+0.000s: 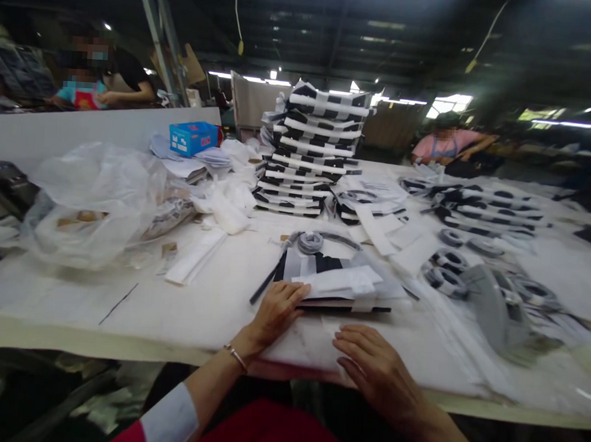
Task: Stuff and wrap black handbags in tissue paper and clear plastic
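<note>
A bundle of folded black, grey and white fabric pieces (332, 283) lies on the table in front of me, with white strips across its top. My left hand (280, 310) lies on the bundle's left front corner, fingers stretched out over its edge; the thumb is hidden. Nearer the table edge, my right hand (379, 366) is apart from the bundle, its fingers extended low over the white surface. Whether it touches a thin white piece there I cannot tell. Behind the bundle sits a coiled grey strip (311, 242).
A tall stack of black-and-white bundles (304, 161) rises behind. Plastic bags (96, 202) and a blue box (194, 139) are at left. Grey rolls (445, 280), a grey disc (493, 310) and more bundles (496, 210) lie at right. Other people work farther back.
</note>
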Demonstrator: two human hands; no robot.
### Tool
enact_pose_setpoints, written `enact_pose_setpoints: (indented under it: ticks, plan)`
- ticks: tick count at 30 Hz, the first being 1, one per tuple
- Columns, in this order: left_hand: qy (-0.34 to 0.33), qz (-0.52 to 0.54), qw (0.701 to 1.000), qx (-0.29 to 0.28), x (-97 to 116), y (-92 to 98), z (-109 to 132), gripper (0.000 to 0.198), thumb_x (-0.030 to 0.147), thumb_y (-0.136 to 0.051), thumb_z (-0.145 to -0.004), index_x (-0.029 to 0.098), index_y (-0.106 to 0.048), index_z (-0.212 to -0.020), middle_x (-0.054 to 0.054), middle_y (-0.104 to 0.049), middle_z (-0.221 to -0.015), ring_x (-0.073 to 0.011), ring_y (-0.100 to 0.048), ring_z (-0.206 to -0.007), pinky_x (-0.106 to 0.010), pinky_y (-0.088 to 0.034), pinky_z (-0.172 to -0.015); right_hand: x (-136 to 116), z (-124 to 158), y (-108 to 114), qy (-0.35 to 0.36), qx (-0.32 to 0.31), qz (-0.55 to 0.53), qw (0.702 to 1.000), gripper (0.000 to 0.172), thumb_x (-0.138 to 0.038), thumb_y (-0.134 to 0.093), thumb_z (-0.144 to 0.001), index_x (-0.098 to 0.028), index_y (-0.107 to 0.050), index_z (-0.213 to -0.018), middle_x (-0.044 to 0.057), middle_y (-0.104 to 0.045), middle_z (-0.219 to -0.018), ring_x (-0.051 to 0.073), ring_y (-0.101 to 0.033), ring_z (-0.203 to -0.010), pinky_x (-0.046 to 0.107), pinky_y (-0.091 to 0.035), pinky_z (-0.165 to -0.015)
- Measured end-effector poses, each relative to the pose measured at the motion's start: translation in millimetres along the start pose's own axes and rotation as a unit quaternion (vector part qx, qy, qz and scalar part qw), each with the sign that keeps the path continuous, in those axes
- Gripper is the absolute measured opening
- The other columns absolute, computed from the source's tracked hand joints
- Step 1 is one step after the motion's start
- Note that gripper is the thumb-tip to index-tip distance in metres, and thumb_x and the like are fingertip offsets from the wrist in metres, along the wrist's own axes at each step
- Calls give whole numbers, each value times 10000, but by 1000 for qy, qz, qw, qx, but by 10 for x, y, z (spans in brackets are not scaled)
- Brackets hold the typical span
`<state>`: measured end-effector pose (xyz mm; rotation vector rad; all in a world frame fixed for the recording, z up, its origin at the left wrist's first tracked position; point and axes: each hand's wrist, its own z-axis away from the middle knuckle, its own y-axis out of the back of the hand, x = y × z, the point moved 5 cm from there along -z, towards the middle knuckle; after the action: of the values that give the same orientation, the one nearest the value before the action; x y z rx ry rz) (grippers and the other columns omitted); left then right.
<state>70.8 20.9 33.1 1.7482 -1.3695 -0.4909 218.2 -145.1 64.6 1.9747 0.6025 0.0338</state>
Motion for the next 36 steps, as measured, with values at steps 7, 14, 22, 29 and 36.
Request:
enact_pose_setpoints:
  ticks: [7,14,22,29,36]
  plan:
    - [6,5,1000,-3,-29,21,-72,585,158,-726,-801,215,-485,-1332,-96,-647,-1242,-259,-589,-1079,-419,-476,-916,187,421,-122,-63,-112,43,991,626,-100,-681,-751,-221,-551,-1352,124,-589,-1372,299,-576,-1228,448,-536,-986]
    - [-5,-5,1000,7,-55,117,-169,589,161,-751,-779,205,-506,-1312,-84,-652,-1219,-250,-592,-1006,-395,-484,-864,146,261,-127,-21,-7,11,1000,167,-171,-600,-909,-215,-683,-1047,92,-727,-1048,225,-669,-984,374,-566,-847]
    - [-9,-15,1000,-8,-68,189,-252,556,180,-730,-799,224,-511,-1308,-75,-662,-1203,-244,-594,-1006,-392,-482,-860,-331,-315,-357,21,71,-86,994,158,-117,-470,-949,-187,-611,-952,66,-718,-911,195,-669,-915,357,-519,-914]
    - [-52,-41,998,-22,27,31,66,439,161,-605,-886,226,-526,-1313,-93,-647,-1242,-236,-594,-1040,-409,-476,-890,-428,-350,-745,-13,-33,-121,992,167,-180,-462,-961,-199,-590,-855,24,-657,-735,151,-614,-688,245,-472,-661]
    - [-71,-19,997,1,54,59,102,364,190,-537,-945,196,-536,-1309,-106,-630,-1293,-247,-542,-1208,-442,-440,-1014,-253,-586,-339,-46,-26,-207,977,237,-308,-511,-990,-201,-656,-835,8,-689,-726,128,-642,-653,213,-497,-640]
